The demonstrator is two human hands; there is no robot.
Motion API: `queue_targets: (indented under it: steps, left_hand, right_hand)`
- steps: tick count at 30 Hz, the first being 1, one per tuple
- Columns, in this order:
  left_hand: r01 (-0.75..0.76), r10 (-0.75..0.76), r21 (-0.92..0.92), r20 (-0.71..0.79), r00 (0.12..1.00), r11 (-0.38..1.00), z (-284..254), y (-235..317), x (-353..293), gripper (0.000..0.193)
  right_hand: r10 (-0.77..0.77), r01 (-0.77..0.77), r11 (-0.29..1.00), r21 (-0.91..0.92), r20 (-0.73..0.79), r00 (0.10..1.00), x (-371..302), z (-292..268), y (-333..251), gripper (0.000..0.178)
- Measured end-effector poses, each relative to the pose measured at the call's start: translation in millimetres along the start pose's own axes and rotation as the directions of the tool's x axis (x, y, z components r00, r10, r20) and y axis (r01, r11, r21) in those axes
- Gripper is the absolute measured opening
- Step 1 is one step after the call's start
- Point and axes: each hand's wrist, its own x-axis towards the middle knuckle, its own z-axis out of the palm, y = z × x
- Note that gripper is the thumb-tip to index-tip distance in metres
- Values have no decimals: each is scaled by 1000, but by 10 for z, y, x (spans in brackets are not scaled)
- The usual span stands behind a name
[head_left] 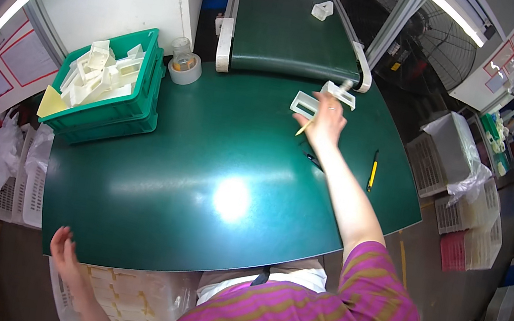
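Observation:
My right hand (326, 123) reaches over the far right of the green table. A thin yellow pointed thing (304, 127) sticks out from under its palm and thumb; its kind is not clear. Beside the fingers lies a white plastic frame-shaped part (304, 104). Another white plastic part (340, 95) is at the fingertips; a blur there hides whether they grip it. Off the table's near left edge, my left hand (66, 254) is raised with its fingers apart, holding nothing.
A green crate (139, 90) full of white parts stands back left, next to a tape roll (185, 71). A green conveyor (291, 37) carries more white parts. A yellow-black cutter (373, 171) and a dark tool (314, 162) lie right. Below the near edge sits a white basket (66, 305).

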Motion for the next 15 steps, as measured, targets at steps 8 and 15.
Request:
queue_targets:
  steps: [8, 15]
  left_hand:
    - [793, -202, -170, 916, 346, 585, 2430, 404, -323, 54]
    - [865, 2, 259, 958, -288, 430, 3501, 369, -878, 66]
  right_hand:
    - [-313, -387, 466, 796, 557, 769, -183, -417, 140, 58]
    - [-538, -446, 353, 822, 569, 622, -430, -1042, 169, 55]
